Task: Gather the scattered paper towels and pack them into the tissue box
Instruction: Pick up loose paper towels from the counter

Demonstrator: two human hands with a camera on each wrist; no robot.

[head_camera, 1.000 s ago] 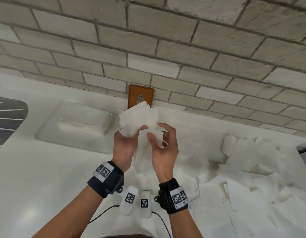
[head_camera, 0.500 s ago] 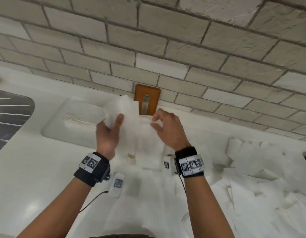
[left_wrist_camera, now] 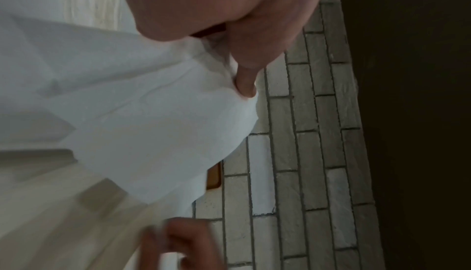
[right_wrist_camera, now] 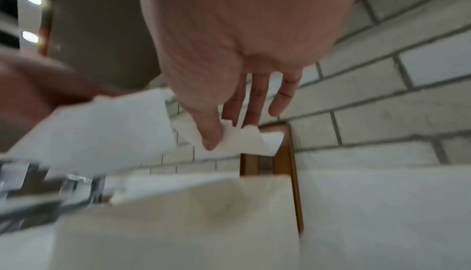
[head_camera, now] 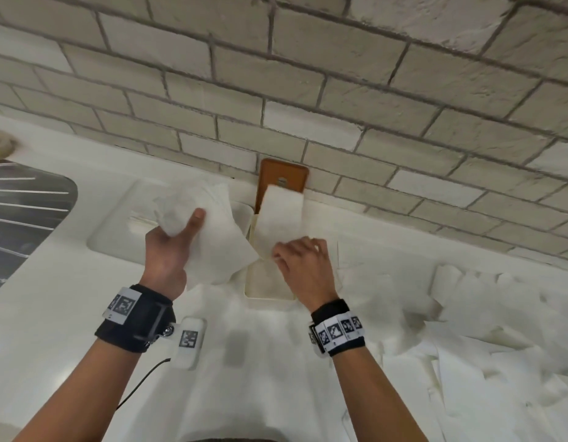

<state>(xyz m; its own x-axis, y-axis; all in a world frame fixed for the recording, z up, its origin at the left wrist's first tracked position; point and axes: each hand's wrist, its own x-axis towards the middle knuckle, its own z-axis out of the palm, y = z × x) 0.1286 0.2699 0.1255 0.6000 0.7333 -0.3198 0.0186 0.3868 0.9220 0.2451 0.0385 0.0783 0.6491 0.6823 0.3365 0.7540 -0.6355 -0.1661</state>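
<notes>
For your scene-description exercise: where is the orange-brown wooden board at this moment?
In the head view the wooden board leans upright against the brick wall at centre, partly hidden by the paper towel that the right hand pinches.

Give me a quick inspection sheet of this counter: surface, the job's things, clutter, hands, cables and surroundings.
Surface: white counter, brightly lit.
Job's things: cream tissue box open by the wall; loose paper towels scattered to the right.
Clutter: clear tray holding a paper stack.
Hands: left hand grips a bunched towel; right hand pinches a folded towel over the box.
Cables: thin black cable below the left wrist.
Surroundings: brick wall, brown wall plate, metal drainer at left.
</notes>
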